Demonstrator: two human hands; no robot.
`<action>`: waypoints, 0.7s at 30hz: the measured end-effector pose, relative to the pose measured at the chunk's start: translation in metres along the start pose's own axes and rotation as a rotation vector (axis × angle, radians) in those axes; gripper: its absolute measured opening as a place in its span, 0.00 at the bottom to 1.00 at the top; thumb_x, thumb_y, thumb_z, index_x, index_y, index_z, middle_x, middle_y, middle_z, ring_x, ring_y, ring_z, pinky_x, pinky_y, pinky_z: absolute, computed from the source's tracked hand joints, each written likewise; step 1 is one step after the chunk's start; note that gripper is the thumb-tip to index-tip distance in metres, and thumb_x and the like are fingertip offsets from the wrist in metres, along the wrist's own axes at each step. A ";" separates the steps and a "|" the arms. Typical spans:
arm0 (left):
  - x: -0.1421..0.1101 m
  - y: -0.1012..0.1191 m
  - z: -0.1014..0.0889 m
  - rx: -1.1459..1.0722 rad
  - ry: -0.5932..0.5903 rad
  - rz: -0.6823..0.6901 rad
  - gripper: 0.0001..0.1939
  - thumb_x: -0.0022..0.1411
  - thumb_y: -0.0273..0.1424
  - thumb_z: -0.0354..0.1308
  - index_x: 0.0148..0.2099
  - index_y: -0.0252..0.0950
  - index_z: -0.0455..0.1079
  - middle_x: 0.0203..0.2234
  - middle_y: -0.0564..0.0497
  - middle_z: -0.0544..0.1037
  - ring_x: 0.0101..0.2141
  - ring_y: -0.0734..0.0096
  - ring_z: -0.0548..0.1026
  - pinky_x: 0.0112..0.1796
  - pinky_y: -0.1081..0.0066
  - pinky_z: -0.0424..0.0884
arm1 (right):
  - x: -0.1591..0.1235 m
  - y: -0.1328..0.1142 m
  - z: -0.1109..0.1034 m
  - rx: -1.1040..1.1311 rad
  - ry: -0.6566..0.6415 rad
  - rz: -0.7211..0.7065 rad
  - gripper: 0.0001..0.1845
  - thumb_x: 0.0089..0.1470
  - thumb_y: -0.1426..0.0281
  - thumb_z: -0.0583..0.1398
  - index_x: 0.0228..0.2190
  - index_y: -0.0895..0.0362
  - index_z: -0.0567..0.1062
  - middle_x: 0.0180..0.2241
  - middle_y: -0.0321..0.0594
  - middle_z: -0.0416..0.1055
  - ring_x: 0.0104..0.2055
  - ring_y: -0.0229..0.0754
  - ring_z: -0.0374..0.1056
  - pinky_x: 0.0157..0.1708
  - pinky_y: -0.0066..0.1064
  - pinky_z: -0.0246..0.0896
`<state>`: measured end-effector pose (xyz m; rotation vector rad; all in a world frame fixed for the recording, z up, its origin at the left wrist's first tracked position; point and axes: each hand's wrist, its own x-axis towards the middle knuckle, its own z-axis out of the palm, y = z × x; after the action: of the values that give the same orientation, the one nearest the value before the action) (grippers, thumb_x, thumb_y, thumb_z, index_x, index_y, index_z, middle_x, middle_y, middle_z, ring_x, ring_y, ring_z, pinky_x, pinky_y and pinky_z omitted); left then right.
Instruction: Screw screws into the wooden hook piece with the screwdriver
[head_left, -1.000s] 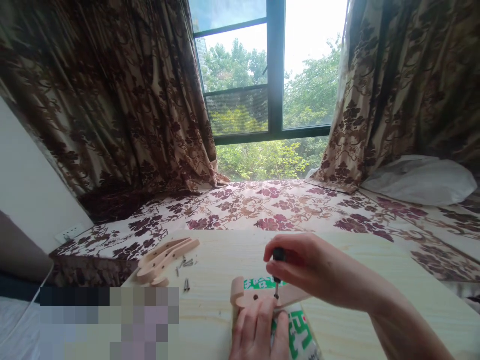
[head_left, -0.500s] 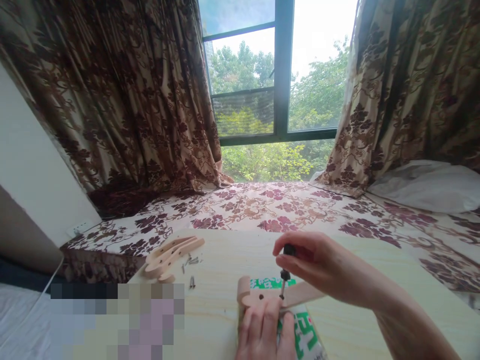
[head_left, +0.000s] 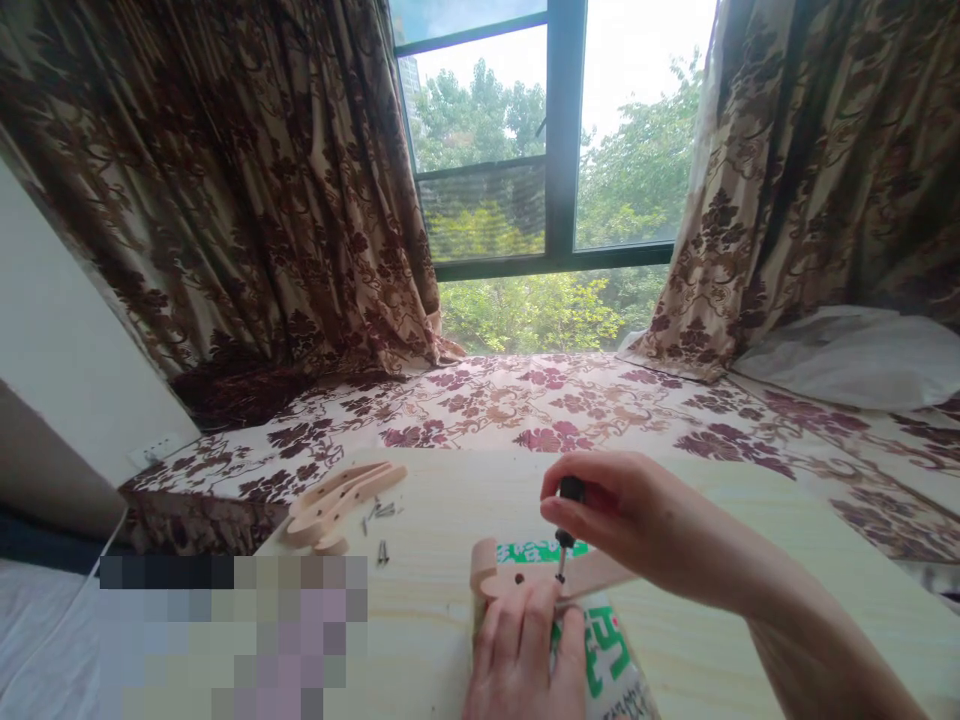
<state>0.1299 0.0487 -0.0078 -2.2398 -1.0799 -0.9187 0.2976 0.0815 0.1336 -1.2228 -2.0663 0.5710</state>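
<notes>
My right hand (head_left: 611,510) is closed round the black handle of a screwdriver (head_left: 571,492), which stands nearly upright. Its metal shaft reaches down to a hole in a pale curved wooden piece (head_left: 600,573). Another dark hole shows to the left of the shaft. My left hand (head_left: 525,650) grips the near edge of this piece, fingertips just beside the screwdriver's tip; the thumb is hidden. Beneath the wood lies a white package with green print (head_left: 607,650). A screw under the tip is too small to make out.
More curved wooden pieces (head_left: 345,500) with holes lie at the left of the pale wooden tabletop (head_left: 420,630), with several loose screws (head_left: 383,552) beside them. Beyond the table are a flower-patterned window seat (head_left: 517,400), curtains (head_left: 300,200) and a window. A blurred patch covers the lower left.
The view has shifted slightly, so the table and both hands sit a little higher in the picture. Both hands keep their holds, and the screwdriver stays at the same hole.
</notes>
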 end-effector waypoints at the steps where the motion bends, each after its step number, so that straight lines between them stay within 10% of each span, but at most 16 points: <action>1: 0.000 0.000 0.000 -0.016 -0.007 0.001 0.13 0.65 0.32 0.46 0.48 0.42 0.69 0.47 0.50 0.75 0.48 0.61 0.71 0.49 0.62 0.66 | -0.001 -0.002 0.000 0.015 -0.020 -0.012 0.09 0.58 0.65 0.57 0.29 0.55 0.74 0.23 0.33 0.69 0.25 0.34 0.60 0.25 0.26 0.51; 10: -0.003 -0.010 0.000 -0.032 -0.064 0.109 0.24 0.66 0.50 0.43 0.52 0.40 0.67 0.50 0.49 0.72 0.51 0.61 0.68 0.52 0.63 0.59 | 0.015 0.018 0.007 -0.097 0.213 0.069 0.18 0.58 0.61 0.56 0.19 0.56 0.63 0.17 0.31 0.59 0.21 0.33 0.52 0.21 0.27 0.44; 17: 0.001 -0.005 -0.004 -0.030 -0.067 0.085 0.25 0.65 0.48 0.42 0.53 0.37 0.67 0.49 0.47 0.73 0.51 0.59 0.67 0.53 0.59 0.56 | -0.003 0.000 -0.006 0.112 -0.063 -0.010 0.09 0.58 0.65 0.57 0.30 0.56 0.74 0.26 0.35 0.71 0.27 0.35 0.63 0.25 0.26 0.54; 21: 0.001 -0.003 -0.004 -0.076 -0.075 0.039 0.25 0.66 0.47 0.41 0.53 0.36 0.66 0.48 0.46 0.73 0.51 0.58 0.67 0.54 0.57 0.54 | 0.005 0.010 -0.003 0.073 0.037 0.010 0.14 0.59 0.63 0.55 0.25 0.57 0.71 0.22 0.33 0.65 0.24 0.33 0.57 0.23 0.26 0.50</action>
<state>0.1268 0.0482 -0.0046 -2.3660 -1.0464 -0.8799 0.3038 0.0906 0.1311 -1.1938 -1.9921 0.6189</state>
